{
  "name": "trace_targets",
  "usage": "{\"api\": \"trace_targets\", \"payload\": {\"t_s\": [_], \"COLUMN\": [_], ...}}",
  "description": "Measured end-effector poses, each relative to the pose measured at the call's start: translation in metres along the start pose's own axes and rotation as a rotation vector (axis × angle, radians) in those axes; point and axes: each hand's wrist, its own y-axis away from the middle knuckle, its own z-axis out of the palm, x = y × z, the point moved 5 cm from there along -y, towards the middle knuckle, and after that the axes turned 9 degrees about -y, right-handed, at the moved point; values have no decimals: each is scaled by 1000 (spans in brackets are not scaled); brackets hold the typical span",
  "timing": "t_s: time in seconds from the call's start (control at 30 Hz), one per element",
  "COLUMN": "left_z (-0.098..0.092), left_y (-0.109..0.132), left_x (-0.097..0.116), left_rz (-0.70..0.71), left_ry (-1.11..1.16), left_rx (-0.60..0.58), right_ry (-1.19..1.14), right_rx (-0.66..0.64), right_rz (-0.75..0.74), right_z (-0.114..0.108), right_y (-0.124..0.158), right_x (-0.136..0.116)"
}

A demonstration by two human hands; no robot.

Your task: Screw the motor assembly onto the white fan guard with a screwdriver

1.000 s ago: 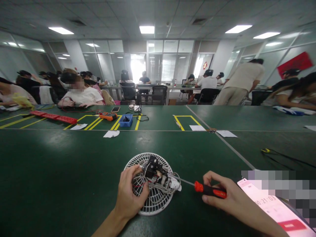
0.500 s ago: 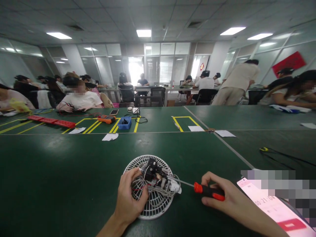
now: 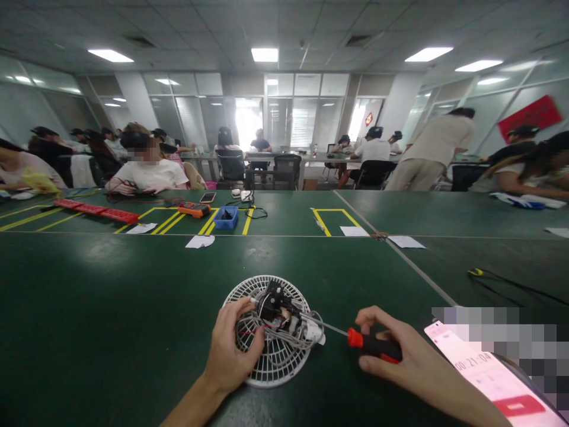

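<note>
A round white fan grille point(image 3: 272, 379) lies on the green tabletop in front of me. On it sits a fan motor assembly point(image 3: 272, 303) with a black housing, bundled grey cord and a few red wires. My left hand point(image 3: 233, 347) is curled round the left side of the motor assembly, thumb near, fingertips at its far side. From the right, my right hand point(image 3: 393, 356) holds a screwdriver point(image 3: 373, 344) with a red and black handle. Its shaft points left into the assembly; the tip is hidden among the parts.
A phone showing a timer point(image 3: 484, 367) lies at the right edge. Across the table are a blue bin point(image 3: 226, 218), an orange multimeter point(image 3: 194, 209), red trays point(image 3: 95, 210), paper sheets point(image 3: 200, 241) and a black cable point(image 3: 511, 279). Several people sit beyond; a person in white point(image 3: 149, 172) faces me.
The view has shifted slightly. Both hands, the screwdriver and the motor assembly keep nearly the same positions relative to each other.
</note>
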Motion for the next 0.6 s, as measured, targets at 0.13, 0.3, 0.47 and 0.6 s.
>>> {"api": "trace_targets", "payload": {"t_s": [0.13, 0.3, 0.47, 0.6], "left_z": [-1, 0, 1, 1], "left_y": [0, 1, 2, 3], "left_x": [1, 0, -3, -3], "left_rz": [-14, -29, -59, -70], "left_ry": [8, 22, 39, 55], "left_rx": [8, 1, -7, -18], "right_ry": [58, 29, 18, 34], "right_rx": [-19, -63, -42, 28], "right_rz": [18, 26, 9, 4], "right_z": [-1, -1, 1, -1], "right_y": [-2, -3, -4, -4], "right_x": [1, -6, -6, -2]}}
